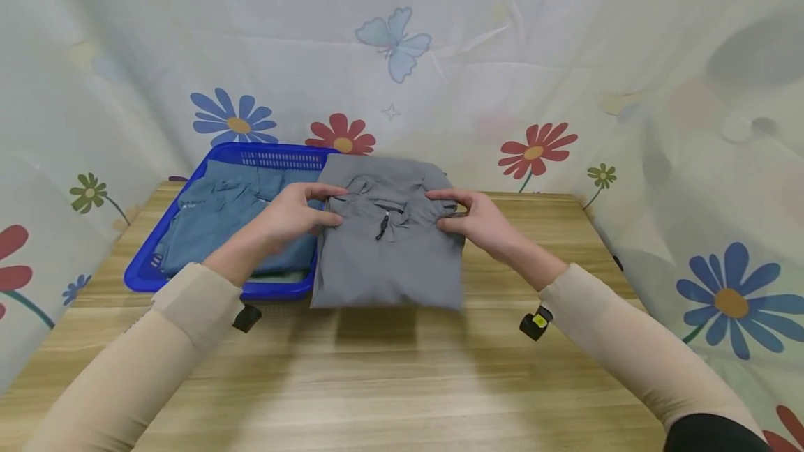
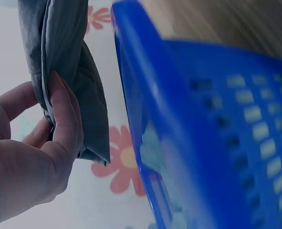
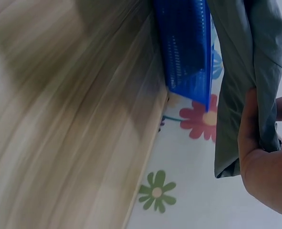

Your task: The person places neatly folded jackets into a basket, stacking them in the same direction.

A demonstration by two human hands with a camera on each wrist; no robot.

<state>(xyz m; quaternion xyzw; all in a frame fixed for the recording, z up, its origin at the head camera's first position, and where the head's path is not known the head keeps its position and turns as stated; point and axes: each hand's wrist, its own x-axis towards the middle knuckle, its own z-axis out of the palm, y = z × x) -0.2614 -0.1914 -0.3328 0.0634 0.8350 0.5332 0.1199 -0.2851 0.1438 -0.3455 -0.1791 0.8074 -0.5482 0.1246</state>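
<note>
A folded grey jacket with a collar and a dark zipper pull is held up over the table, right beside a blue basket. My left hand grips its left edge, thumb on the upper face. On the opposite edge my right hand pinches the folded layers. In the left wrist view, the left fingers curl round the jacket's side, close to the basket's rim. The right wrist view has the right hand bent round the cloth, with the tabletop below it.
The blue plastic basket stands at the left of the wooden table, holding folded blue clothes. Behind and along both sides hangs a white curtain printed with flowers and a butterfly.
</note>
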